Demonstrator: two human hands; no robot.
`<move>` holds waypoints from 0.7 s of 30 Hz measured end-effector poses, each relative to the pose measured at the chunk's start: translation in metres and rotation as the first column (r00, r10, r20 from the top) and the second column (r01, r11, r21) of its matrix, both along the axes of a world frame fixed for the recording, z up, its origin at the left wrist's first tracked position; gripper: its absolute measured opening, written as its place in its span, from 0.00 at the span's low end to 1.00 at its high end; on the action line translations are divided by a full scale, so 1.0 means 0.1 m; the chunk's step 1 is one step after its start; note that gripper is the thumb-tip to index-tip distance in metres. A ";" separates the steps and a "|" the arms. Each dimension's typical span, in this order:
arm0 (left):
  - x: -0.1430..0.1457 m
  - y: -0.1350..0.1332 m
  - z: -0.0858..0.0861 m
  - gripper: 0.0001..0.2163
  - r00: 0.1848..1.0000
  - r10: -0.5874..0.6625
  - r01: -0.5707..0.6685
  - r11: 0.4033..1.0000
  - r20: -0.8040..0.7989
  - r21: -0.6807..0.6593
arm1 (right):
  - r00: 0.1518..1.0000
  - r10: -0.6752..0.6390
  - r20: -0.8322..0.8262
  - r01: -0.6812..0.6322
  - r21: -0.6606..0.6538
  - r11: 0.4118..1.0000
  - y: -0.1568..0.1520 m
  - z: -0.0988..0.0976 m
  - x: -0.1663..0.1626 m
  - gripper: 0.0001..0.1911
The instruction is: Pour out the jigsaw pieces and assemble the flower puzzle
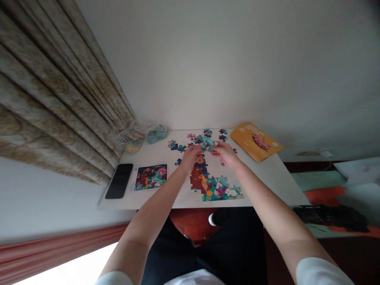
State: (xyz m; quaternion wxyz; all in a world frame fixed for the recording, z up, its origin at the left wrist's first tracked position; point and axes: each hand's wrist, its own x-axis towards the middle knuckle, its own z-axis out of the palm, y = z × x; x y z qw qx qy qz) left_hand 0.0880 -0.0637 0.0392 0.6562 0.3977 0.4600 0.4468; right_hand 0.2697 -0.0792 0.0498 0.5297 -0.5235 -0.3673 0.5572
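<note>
Both hands are over a pile of loose jigsaw puzzle pieces (207, 140) near the back of the table. My left hand (190, 156) has its fingers drawn together at the left edge of the pile; what is in them, if anything, is hidden. My right hand (225, 152) is closed at the pile's right side, with a light teal puzzle piece (215, 144) at its fingertips. Below the hands lies a partly joined jigsaw puzzle (212, 184), with a brown-red area on its left and white rabbits along the bottom. More loose pieces (181, 148) lie left of my left hand.
A printed picture card (151, 177) lies left of the puzzle, beside a black phone (119, 181). Clear bags of pieces (133, 137) stand at the back left, by the curtain (59, 79). An orange packet (255, 141) lies at the back right, near the wall.
</note>
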 end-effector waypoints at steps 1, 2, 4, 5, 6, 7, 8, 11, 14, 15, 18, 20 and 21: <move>0.03 0.07 0.03 0.17 0.998 -0.024 0.025 0.999 0.062 -0.022 | 1.000 0.021 -0.011 -0.021 0.003 1.000 -0.08 0.01 -0.04 0.24; 0.06 0.12 0.05 0.17 0.994 -0.038 0.040 0.999 0.098 -0.022 | 0.999 0.035 -0.020 -0.035 0.007 0.999 -0.17 0.02 -0.08 0.25; 0.09 0.16 0.05 0.16 0.993 -0.038 0.037 0.999 0.114 0.010 | 0.999 0.033 -0.025 -0.033 0.018 0.999 -0.31 0.03 -0.12 0.25; 0.11 0.16 0.04 0.15 0.994 -0.033 0.030 0.999 0.107 0.027 | 0.999 0.024 -0.022 -0.024 0.021 0.999 -0.37 0.02 -0.13 0.25; 0.14 0.16 0.02 0.15 0.995 -0.031 0.027 0.999 0.098 0.040 | 1.000 0.012 -0.016 -0.012 0.024 1.000 -0.42 0.01 -0.13 0.26; 0.17 0.15 0.00 0.14 0.995 -0.028 0.024 0.998 0.091 0.050 | 1.000 -0.001 -0.010 0.001 0.026 1.000 -0.46 -0.01 -0.13 0.26; 0.21 0.14 -0.02 0.14 0.996 -0.023 0.018 0.998 0.086 0.058 | 1.000 -0.016 -0.007 0.016 0.028 0.999 -0.49 -0.03 -0.12 0.26; 0.35 0.12 -0.07 0.12 0.998 0.007 -0.012 0.996 0.061 0.083 | 0.997 -0.077 -0.024 0.078 0.037 0.996 -0.56 -0.08 -0.07 0.26; 0.50 0.12 -0.10 0.12 0.999 0.053 -0.051 0.989 -0.013 0.139 | 0.992 -0.119 -0.049 0.121 0.035 0.992 -0.60 -0.09 -0.02 0.25; 0.54 0.12 -0.11 0.11 0.996 0.079 -0.069 0.983 -0.051 0.170 | 0.991 -0.126 -0.049 0.128 0.035 0.991 -0.61 -0.09 -0.01 0.25; 0.63 0.10 -0.12 0.09 0.973 0.161 -0.112 0.955 -0.165 0.275 | 0.989 -0.144 -0.037 0.145 0.031 0.989 -0.63 -0.08 0.04 0.23; 0.68 0.08 -0.12 0.07 0.958 0.204 -0.132 0.937 -0.203 0.323 | 0.986 -0.163 -0.044 0.164 0.019 0.986 -0.62 -0.07 0.06 0.21; 0.70 0.07 -0.12 0.06 0.953 0.219 -0.143 0.933 -0.208 0.331 | 0.984 -0.174 -0.048 0.175 0.014 0.984 -0.62 -0.07 0.07 0.21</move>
